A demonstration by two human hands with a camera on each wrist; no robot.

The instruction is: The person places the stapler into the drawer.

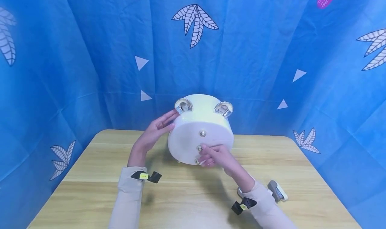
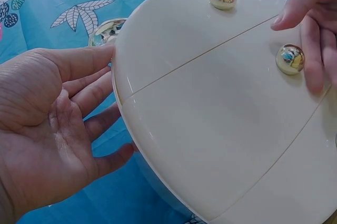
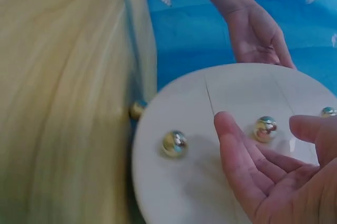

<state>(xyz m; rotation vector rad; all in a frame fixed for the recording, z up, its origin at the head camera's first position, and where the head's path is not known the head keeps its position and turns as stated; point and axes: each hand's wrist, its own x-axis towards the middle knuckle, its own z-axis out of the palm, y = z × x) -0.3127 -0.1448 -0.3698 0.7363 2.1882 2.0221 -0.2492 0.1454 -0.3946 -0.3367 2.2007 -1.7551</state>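
A glossy white rounded drawer box (image 1: 184, 142) stands at the far side of the table, its front toward me. Seams split that front into sections, with a column of gold ball knobs down it. Two shiny metallic ears (image 1: 183, 105) stick up from the top. My left hand (image 1: 149, 134) rests against the box's left side, thumb at the front edge and fingers extended behind it. At the middle knob (image 3: 265, 129) is my right hand (image 1: 218, 156), its thumb and loosely bent fingers spread to either side of the knob. A small gold foot (image 3: 138, 109) shows under the box.
On the wooden table (image 1: 99, 188), a grey and white stapler-like thing (image 1: 277, 191) lies near my right forearm. A white object (image 1: 240, 193) is mostly hidden under the right wrist. Blue patterned curtain (image 1: 120, 55) surrounds the table at the back and sides.
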